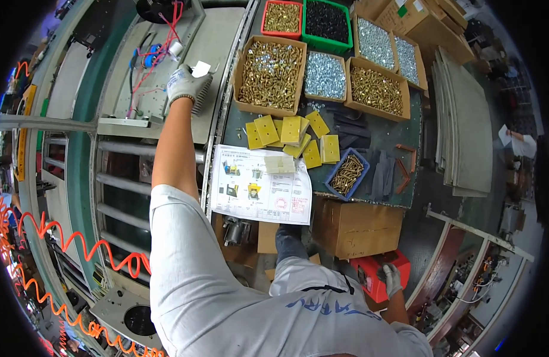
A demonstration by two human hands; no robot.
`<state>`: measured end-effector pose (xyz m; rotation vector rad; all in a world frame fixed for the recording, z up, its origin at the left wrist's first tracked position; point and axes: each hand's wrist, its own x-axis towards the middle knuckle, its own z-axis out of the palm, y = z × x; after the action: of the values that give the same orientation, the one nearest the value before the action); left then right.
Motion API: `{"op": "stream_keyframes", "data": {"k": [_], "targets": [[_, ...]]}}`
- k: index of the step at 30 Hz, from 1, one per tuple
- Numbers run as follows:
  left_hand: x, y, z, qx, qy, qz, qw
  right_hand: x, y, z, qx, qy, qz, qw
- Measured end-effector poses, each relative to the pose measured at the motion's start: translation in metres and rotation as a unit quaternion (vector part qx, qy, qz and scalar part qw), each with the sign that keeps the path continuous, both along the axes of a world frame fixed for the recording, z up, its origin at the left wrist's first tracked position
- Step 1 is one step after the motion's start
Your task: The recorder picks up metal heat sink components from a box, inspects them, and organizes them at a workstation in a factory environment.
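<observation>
My left hand, in a white glove, reaches far onto the conveyor at the left. Its fingers curl over a finned metal part, and a small white card shows at the fingertips; whether the hand holds that card I cannot tell. Beside it lie red and pink wires and a blue round component on a metal plate. At the lower right, my gloved right hand is low beside a red box. Its fingers are bent, and what they hold, if anything, is hidden.
The bench to the right carries cartons of brass screws, silver fasteners, yellow plates, an instruction sheet and a blue screw tray. Cardboard boxes stand below. Orange coiled hoses hang at left.
</observation>
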<state>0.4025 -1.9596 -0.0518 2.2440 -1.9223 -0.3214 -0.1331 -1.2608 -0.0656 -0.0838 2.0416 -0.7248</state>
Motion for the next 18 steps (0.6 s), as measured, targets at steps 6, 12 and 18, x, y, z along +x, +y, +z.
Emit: {"op": "stream_keyframes", "data": {"k": [6, 12, 18], "targets": [[-0.033, 0.030, -0.037, -0.104, -0.155, -0.017, 0.982, -0.010, -0.010, -0.015, -0.019, 0.010, 0.056, 0.998], [-0.040, 0.070, -0.026, 0.007, -0.153, 0.069, 0.986, -0.009, -0.009, -0.029, -0.041, -0.013, 0.050, 0.998], [-0.050, 0.081, -0.060, 0.002, -0.217, 0.105, 0.970, -0.005, -0.006, -0.059, -0.014, -0.038, 0.084, 0.996]]}}
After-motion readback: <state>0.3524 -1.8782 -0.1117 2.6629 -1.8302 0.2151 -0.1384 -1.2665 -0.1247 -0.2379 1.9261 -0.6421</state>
